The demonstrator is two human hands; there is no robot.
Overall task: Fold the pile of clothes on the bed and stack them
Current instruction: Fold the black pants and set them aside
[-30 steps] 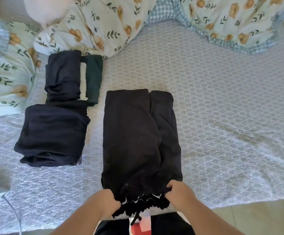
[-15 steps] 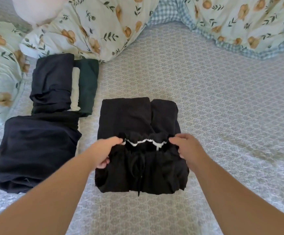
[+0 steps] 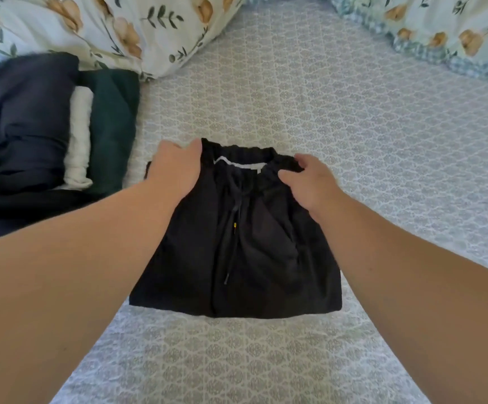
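A pair of black drawstring trousers (image 3: 254,252) lies folded in half on the grey patterned bed (image 3: 353,141), waistband at the far edge. My left hand (image 3: 175,167) holds the waistband's left corner, thumb on top and fingers tucked under. My right hand (image 3: 307,179) grips the waistband's right corner, its fingers curled over the gathered elastic. To the left sit folded clothes: a dark navy garment (image 3: 24,118), a white one (image 3: 79,144) and a dark green one (image 3: 111,126), side by side.
Floral pillows and a quilt (image 3: 120,27) lie along the head of the bed, more floral bedding (image 3: 441,33) at the far right. Another dark folded piece (image 3: 9,214) shows at the left behind my forearm.
Both hands have carried the waistband from the near edge up and over to the far end, folding the trousers in half. The camera has moved closer.
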